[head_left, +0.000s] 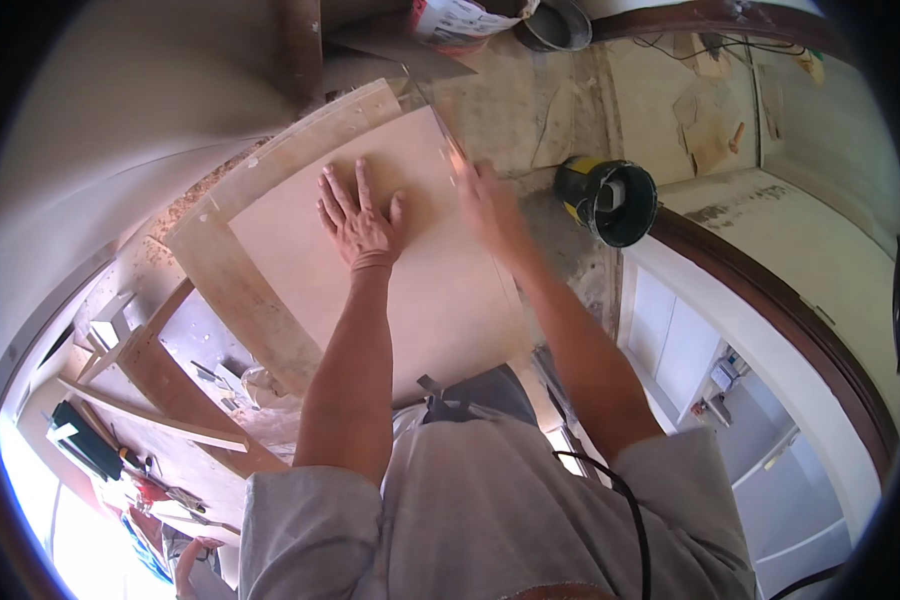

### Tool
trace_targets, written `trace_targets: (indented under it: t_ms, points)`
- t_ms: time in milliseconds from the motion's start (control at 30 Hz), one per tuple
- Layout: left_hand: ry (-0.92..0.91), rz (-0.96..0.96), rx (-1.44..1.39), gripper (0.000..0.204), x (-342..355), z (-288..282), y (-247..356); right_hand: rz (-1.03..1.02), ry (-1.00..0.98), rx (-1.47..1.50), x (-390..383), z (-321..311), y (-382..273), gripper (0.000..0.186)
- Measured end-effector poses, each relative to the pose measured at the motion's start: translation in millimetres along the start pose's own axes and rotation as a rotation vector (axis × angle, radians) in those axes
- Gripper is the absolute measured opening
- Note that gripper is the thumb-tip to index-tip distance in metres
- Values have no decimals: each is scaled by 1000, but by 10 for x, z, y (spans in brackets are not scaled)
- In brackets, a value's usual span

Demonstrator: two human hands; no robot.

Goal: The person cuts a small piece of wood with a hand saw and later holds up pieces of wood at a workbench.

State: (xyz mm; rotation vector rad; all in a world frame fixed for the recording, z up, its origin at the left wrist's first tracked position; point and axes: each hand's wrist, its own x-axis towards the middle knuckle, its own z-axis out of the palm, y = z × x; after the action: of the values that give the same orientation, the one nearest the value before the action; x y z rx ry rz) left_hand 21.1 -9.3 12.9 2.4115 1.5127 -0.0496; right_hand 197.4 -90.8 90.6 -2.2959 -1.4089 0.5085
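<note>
A pale flat board [440,290] lies across a wooden support in front of me. My left hand [358,222] rests flat on its upper part, fingers spread and thumb out to the right. At the board's right edge my right hand [485,205] is closed and smeared by motion. It grips a thin-bladed tool with an orange handle [456,158], whose narrow blade points up and left along the edge. Blur hides the tool's exact kind. The wooden support [245,310] shows beyond the board's left and far sides.
To the right stands a dark bucket [628,228] with something pale inside. A bag [460,22] and a round dark pan [553,26] sit at the far side. Wooden strips [155,415] and loose tools [165,490] lie lower left, near another person's hand [208,543].
</note>
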Motion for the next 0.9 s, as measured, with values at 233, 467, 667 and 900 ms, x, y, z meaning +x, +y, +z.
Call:
trace_targets:
  t_ms: [233, 467, 667, 900]
  points:
    - [20, -10, -11, 81, -3, 40, -113, 109, -84, 56, -59, -215, -212, 22]
    - [73, 13, -49, 81, -62, 38, -243, 508, -261, 311, -954, -579, -473, 24]
    - [49, 27, -53, 81, -8, 54, -92, 430, -169, 285, 320, -36, -159, 32]
    - [72, 13, -22, 80, -65, 86, -221, 454, -235, 249, -1068, -661, -456, 29]
